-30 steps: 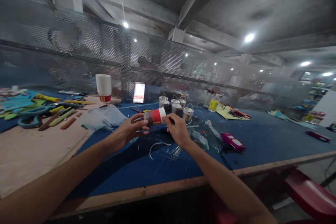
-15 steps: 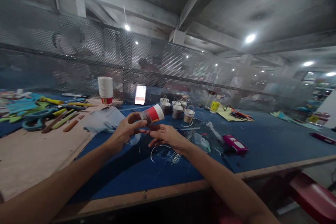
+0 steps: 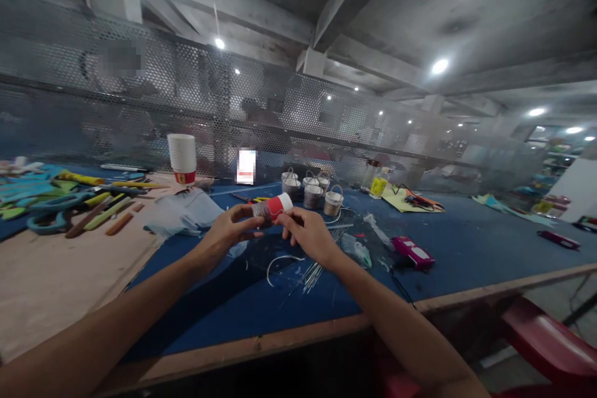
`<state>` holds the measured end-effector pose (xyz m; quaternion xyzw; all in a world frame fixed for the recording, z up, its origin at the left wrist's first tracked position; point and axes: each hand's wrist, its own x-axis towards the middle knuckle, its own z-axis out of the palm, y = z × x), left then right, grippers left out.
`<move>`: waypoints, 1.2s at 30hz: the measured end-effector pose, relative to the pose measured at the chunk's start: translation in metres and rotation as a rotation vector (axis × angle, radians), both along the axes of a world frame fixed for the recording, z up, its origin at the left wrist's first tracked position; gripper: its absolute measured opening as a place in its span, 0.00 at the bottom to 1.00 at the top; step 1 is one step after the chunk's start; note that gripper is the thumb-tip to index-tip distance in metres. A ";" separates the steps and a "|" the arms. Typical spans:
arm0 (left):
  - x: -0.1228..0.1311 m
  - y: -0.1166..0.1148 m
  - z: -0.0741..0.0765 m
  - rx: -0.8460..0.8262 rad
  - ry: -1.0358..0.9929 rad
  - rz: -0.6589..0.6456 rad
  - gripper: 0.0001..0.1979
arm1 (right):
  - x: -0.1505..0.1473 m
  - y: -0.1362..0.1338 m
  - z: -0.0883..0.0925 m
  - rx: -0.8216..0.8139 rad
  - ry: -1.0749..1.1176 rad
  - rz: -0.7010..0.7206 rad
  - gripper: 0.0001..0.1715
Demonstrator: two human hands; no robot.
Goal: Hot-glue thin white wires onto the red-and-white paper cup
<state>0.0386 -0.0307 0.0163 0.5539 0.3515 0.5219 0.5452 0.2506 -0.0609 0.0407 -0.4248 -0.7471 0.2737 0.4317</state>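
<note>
A small red and white paper cup point(image 3: 275, 206) lies on its side in the air above the blue table point(image 3: 466, 242). My left hand point(image 3: 231, 229) grips its base end with thumb and fingers. My right hand point(image 3: 305, 231) has its fingers curled against the cup's rim end. Below the hands lie a curved white wire point(image 3: 280, 260) and a bundle of thin metal wires point(image 3: 310, 272).
Several small cup baskets with wire handles point(image 3: 313, 191) stand behind the hands. A stack of paper cups point(image 3: 183, 157) stands back left, scissors and coloured tools point(image 3: 69, 202) at far left, a pink glue gun point(image 3: 413, 252) to the right. A perforated metal screen point(image 3: 140, 106) closes the back.
My right hand dropped open below the cup half a second ago and is now back up on its rim end. The left hand kept hold of the cup throughout.
</note>
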 end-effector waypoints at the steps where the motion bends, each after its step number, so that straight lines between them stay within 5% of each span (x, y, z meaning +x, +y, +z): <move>1: 0.001 -0.001 0.001 -0.011 0.010 -0.007 0.22 | 0.001 -0.002 0.004 0.064 -0.072 -0.068 0.18; 8: 0.003 -0.009 0.005 -0.005 0.076 -0.086 0.22 | 0.004 0.008 0.027 0.350 -0.481 -0.372 0.19; 17: 0.005 -0.010 0.002 -0.086 0.059 -0.195 0.19 | 0.025 0.049 0.028 0.175 -0.465 -0.474 0.18; 21: 0.002 -0.009 0.002 -0.160 0.011 -0.240 0.20 | 0.056 0.046 0.018 -0.025 -0.713 -0.603 0.24; 28: -0.001 -0.003 -0.002 -0.168 -0.050 -0.218 0.23 | 0.073 0.045 -0.014 -0.269 -0.948 -0.504 0.30; 36: -0.004 0.001 -0.002 -0.122 -0.074 -0.088 0.19 | 0.087 0.050 -0.021 -0.296 -0.881 -0.343 0.31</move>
